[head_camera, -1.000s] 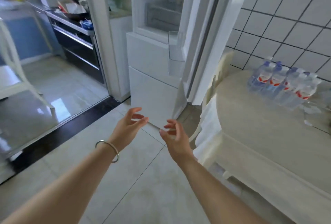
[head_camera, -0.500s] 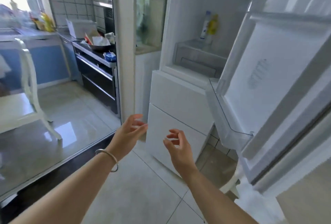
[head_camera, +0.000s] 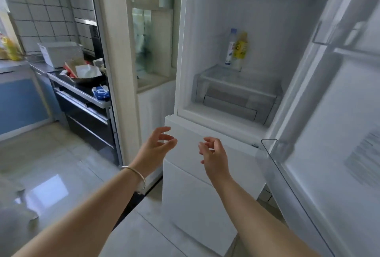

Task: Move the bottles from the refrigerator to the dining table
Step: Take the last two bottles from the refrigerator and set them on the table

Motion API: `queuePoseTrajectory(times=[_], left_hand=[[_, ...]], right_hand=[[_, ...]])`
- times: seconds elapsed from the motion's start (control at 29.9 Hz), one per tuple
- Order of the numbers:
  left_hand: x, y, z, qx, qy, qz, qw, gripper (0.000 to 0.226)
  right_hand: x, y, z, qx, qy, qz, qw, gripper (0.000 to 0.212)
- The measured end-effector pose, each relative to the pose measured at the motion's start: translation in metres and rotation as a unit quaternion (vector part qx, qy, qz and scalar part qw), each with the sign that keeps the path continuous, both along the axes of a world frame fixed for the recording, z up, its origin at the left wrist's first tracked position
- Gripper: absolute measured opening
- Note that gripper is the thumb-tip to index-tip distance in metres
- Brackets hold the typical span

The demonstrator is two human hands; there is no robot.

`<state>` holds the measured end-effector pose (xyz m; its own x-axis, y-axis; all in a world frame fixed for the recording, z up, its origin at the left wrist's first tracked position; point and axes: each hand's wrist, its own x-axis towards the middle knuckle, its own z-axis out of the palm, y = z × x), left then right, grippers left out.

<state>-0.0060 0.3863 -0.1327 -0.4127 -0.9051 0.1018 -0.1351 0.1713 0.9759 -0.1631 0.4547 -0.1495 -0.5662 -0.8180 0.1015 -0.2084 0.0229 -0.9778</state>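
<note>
Indoors, empty left hand [head_camera: 156, 146], right hand [head_camera: 214, 155], two bottles [head_camera: 236, 48] in refrigerator [head_camera: 205, 30]

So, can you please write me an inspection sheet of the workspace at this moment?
Surface: fridge shelf, bare except two bottles at the back.
Job's things: clear bottle and yellow bottle, upright, side by side; fridge door open.
Clutter: pan with packets and a white box on the kitchen counter.
Grip: left hand and right hand open, empty, below the shelf.
Cables: nothing seen.
Surroundings: tiled wall, glossy floor.
</note>
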Motion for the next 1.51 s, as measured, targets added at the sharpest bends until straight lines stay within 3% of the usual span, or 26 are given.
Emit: queuePoseTrajectory(times=[0.2,0.3,0.4,0.57,0.7,0.84,1.0,1.1,1.2,1.34,1.51], left_hand=[[-0.064,-0.122,-0.002,-0.063,-0.035,-0.089,0.993,0.032],[-0.106,-0.189,0.018,-0.104,-0.059,-0.130,0.984,0.034],[-0.154,-0.244,0.034,-0.122,-0.032,-0.151,0.981,0.032],[-0.240,-0.305,0.062,0.010,0.095,-0.162,0.982,0.033],[-0.307,-0.345,0.081,0.035,0.125,-0.127,0.983,0.039],[-0.367,-0.388,0.091,0.003,0.085,-0.119,0.989,0.034],[-0.429,-0.446,0.098,0.003,0.029,-0.004,1.000,0.048],[-0.455,-0.467,0.091,-0.069,0.019,0.012,0.997,0.055],[-0.477,-0.487,0.086,-0.072,0.038,0.019,0.996,0.062],[-0.497,-0.496,0.085,-0.079,0.106,-0.022,0.991,0.037],[-0.513,-0.507,0.090,-0.066,0.133,-0.053,0.987,0.037]], right_hand=[[-0.040,-0.110,0.003,0.004,-0.019,-0.078,0.997,0.018],[-0.071,-0.166,0.016,-0.037,-0.015,-0.136,0.990,0.016],[-0.104,-0.207,0.026,-0.061,0.001,-0.181,0.982,0.012],[-0.175,-0.259,0.050,-0.070,0.033,-0.228,0.971,0.016],[-0.245,-0.309,0.077,-0.095,0.059,-0.227,0.967,0.019],[-0.313,-0.361,0.102,-0.081,0.050,-0.229,0.969,0.024],[-0.380,-0.417,0.119,0.013,0.072,-0.211,0.975,0.047],[-0.400,-0.443,0.117,0.027,0.072,-0.214,0.974,0.064],[-0.413,-0.467,0.118,0.032,0.082,-0.218,0.972,0.080],[-0.426,-0.492,0.119,0.001,0.080,-0.194,0.978,0.062],[-0.430,-0.492,0.120,-0.018,0.050,-0.187,0.981,0.057]])
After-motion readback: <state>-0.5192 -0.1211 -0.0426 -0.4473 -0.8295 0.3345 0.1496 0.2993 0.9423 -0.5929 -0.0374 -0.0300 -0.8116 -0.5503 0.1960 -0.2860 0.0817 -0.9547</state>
